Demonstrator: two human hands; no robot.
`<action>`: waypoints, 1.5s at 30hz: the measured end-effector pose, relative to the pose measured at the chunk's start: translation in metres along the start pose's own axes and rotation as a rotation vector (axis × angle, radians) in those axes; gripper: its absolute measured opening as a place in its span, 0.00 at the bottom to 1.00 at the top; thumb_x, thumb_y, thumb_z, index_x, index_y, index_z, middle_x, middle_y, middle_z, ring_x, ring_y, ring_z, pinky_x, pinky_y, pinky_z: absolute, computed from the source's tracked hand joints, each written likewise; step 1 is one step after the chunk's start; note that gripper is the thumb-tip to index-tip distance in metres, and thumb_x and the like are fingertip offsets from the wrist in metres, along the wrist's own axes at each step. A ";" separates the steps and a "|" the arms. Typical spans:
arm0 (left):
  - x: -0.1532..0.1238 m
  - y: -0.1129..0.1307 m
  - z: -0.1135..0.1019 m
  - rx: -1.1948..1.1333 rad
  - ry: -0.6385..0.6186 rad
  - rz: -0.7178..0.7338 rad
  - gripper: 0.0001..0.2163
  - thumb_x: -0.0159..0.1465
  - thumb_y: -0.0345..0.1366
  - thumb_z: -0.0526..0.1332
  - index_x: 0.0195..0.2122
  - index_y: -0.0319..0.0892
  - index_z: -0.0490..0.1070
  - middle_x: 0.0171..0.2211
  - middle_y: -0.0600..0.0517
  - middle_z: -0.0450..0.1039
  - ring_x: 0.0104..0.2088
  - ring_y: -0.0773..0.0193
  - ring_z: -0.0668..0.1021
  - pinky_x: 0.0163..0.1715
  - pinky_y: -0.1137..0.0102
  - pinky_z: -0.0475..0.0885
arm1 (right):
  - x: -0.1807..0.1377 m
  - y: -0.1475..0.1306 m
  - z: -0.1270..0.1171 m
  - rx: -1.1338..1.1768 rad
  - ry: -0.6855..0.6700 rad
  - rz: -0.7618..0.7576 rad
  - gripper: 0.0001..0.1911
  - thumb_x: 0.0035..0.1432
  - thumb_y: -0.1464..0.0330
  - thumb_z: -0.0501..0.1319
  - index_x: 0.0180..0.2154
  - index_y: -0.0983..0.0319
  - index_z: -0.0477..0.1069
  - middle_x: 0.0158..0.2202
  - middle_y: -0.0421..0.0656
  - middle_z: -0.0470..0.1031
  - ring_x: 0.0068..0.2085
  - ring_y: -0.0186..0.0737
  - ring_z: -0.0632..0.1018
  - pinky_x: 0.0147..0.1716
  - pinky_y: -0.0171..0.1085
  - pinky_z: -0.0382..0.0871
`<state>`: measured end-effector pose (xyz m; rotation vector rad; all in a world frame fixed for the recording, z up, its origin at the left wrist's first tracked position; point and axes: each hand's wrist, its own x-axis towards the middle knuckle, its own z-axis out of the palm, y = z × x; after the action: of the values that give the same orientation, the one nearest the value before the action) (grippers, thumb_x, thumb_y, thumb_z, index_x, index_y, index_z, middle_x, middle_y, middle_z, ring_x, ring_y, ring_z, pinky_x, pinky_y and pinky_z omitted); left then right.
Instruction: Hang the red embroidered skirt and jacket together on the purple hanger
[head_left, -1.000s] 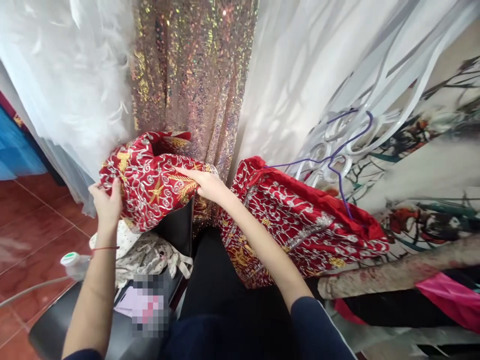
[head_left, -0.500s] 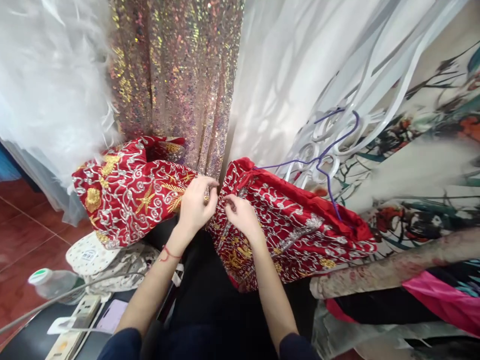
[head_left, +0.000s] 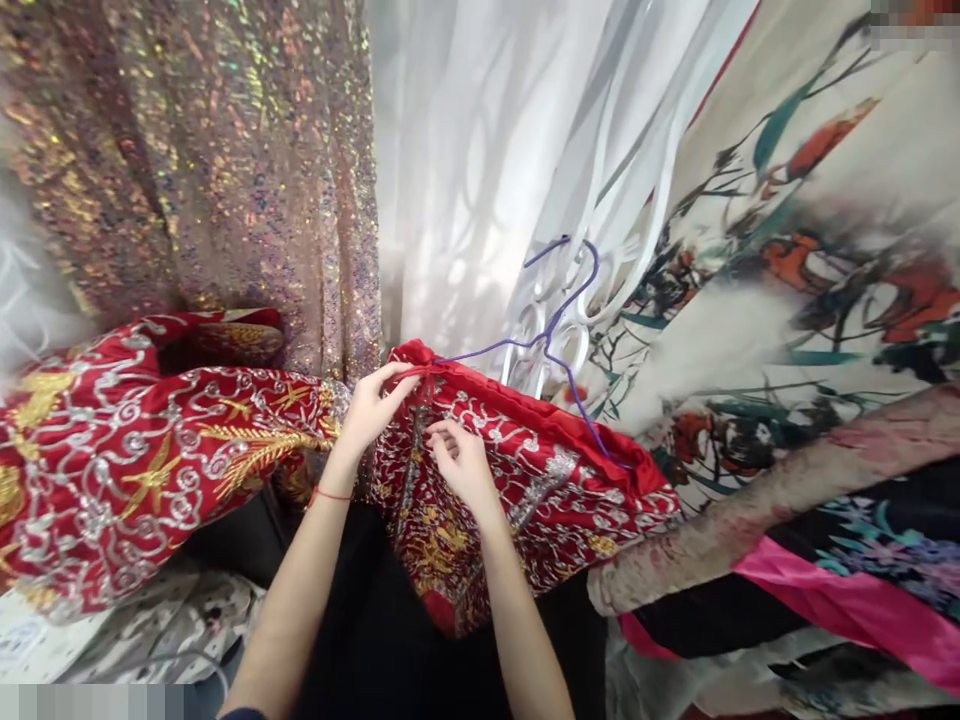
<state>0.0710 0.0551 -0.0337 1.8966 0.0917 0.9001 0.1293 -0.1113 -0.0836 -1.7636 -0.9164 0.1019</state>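
Observation:
A red garment (head_left: pixel 517 440) with silver and gold embroidery hangs from a purple wire hanger (head_left: pixel 491 348), its red waistband along the top. My left hand (head_left: pixel 367 408) is at the waistband's left end, its thumb and fingers closed on a thin red tie (head_left: pixel 424 372). Just below and to the right, my right hand (head_left: pixel 463 462) is before the embroidered front with fingers curled together; whether something small is between them is hidden. Left of my hands, another red embroidered piece (head_left: pixel 165 470) spreads out; where it joins the hanging part is hidden behind my left hand.
Behind are a sequined cloth (head_left: pixel 247 180), a white curtain (head_left: pixel 450 180) and a white scrolled metal frame (head_left: pixel 600 190). Floral fabric (head_left: pixel 757 270), a fabric roll (head_left: pixel 772 480) and pink cloth (head_left: pixel 832 590) are at the right. White printed cloth (head_left: pixel 172 610) lies lower left.
The view has turned right and come closer to the red garment. My left hand has moved up to the waistband and closed on the tie; my right hand now sits lower than it.

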 end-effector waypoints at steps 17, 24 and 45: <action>-0.055 0.025 -0.003 0.225 0.019 0.157 0.07 0.68 0.38 0.60 0.40 0.44 0.77 0.37 0.50 0.78 0.38 0.61 0.76 0.43 0.66 0.71 | 0.001 -0.020 0.028 0.008 0.264 0.065 0.16 0.60 0.53 0.62 0.36 0.59 0.73 0.27 0.40 0.78 0.24 0.35 0.75 0.28 0.33 0.70; -0.062 0.047 -0.007 0.349 0.065 0.208 0.06 0.67 0.37 0.61 0.38 0.45 0.77 0.33 0.51 0.78 0.38 0.59 0.74 0.42 0.65 0.69 | -0.005 -0.029 0.022 0.035 0.298 -0.060 0.13 0.65 0.58 0.56 0.36 0.59 0.74 0.29 0.42 0.79 0.26 0.37 0.77 0.30 0.34 0.71; -0.048 -0.020 -0.005 -0.522 0.500 -0.391 0.23 0.59 0.51 0.58 0.21 0.46 0.45 0.14 0.65 0.37 0.14 0.74 0.45 0.16 0.74 0.49 | -0.032 -0.021 -0.079 0.277 1.263 -0.095 0.11 0.67 0.58 0.55 0.33 0.56 0.61 0.26 0.36 0.70 0.17 0.34 0.72 0.14 0.34 0.58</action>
<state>0.0392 0.0485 -0.0748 1.0944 0.4651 0.9878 0.1342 -0.1905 -0.0454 -1.1557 -0.0328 -0.8217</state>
